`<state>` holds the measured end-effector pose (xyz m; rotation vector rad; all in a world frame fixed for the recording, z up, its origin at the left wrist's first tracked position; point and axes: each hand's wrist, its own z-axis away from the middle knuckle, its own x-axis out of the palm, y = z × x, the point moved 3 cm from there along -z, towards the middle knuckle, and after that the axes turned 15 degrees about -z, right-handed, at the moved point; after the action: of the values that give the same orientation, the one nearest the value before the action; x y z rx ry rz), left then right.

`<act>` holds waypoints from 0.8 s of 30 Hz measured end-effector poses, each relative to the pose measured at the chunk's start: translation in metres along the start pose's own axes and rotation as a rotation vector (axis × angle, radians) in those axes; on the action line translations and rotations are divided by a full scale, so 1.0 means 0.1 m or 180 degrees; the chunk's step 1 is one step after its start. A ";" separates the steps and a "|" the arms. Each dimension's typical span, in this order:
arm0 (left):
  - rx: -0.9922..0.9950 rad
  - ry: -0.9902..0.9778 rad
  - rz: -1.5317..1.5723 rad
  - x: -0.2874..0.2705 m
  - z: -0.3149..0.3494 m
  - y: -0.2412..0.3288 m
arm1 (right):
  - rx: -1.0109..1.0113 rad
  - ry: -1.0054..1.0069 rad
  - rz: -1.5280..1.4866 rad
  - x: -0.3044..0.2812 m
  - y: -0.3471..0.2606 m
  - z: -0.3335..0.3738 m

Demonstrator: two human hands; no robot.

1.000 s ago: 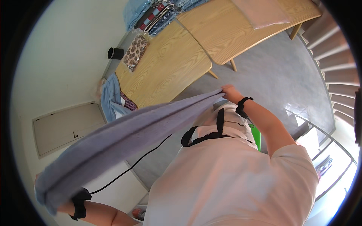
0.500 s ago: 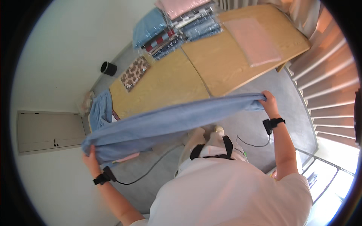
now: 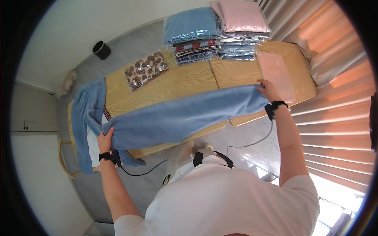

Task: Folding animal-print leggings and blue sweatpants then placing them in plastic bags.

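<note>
A long piece of light blue fabric [image 3: 177,118], whose kind of garment I cannot make out, is stretched between my hands over the near edge of the wooden table [image 3: 185,83]. My left hand [image 3: 104,141] grips its left end, fingers closed on the cloth. At the far right, my right hand [image 3: 269,91] pinches a corner at the other end. Next to my left hand, more blue clothing [image 3: 88,104] lies over the table's left end, with white cloth [image 3: 93,143] beside it; whether it joins the held piece is unclear.
A leopard-print folded item in clear plastic [image 3: 146,70] lies on the table. Behind it stand stacks of bagged clothes, topped by a blue bundle [image 3: 191,25] and a pink bundle [image 3: 245,16]. A flat pink sheet [image 3: 275,67], a black bin [image 3: 101,50] and curtains [image 3: 334,114] are around.
The fabric has come over the tabletop and spread wider, its left end shifting right and up. Both hands keep their hold. My view has turned, so the table sits more level.
</note>
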<state>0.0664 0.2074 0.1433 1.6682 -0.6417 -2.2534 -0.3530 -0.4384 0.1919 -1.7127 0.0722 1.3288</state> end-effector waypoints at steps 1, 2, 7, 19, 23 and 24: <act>-0.0109 0.0044 -0.0382 0.08 -0.16 -0.09 | 0.0030 -0.0034 0.0064 0.13 0.05 -0.16; 0.0104 0.0189 -0.0504 0.19 -0.23 0.07 | -0.0053 0.0304 -0.0059 0.22 0.19 -0.29; 0.0849 0.0746 -0.1019 0.68 -0.32 0.16 | 0.0636 0.0291 -0.0069 0.70 0.81 -0.37; 0.2069 -0.0719 -0.1432 2.01 0.93 1.37 | 0.2100 0.1249 -0.2250 1.55 1.36 -0.23; 0.1624 -0.0311 -0.1943 2.26 0.96 1.39 | 0.2327 0.0855 -0.2132 1.62 1.51 -0.42; 0.1377 -0.0289 -0.1891 2.30 0.94 1.42 | 0.2125 0.0734 -0.1915 1.57 1.63 -0.47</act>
<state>-0.0996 -0.0034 0.0437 2.2057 -0.7775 -2.7535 -0.3436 -0.4888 -0.0335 -1.1653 0.1076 0.5621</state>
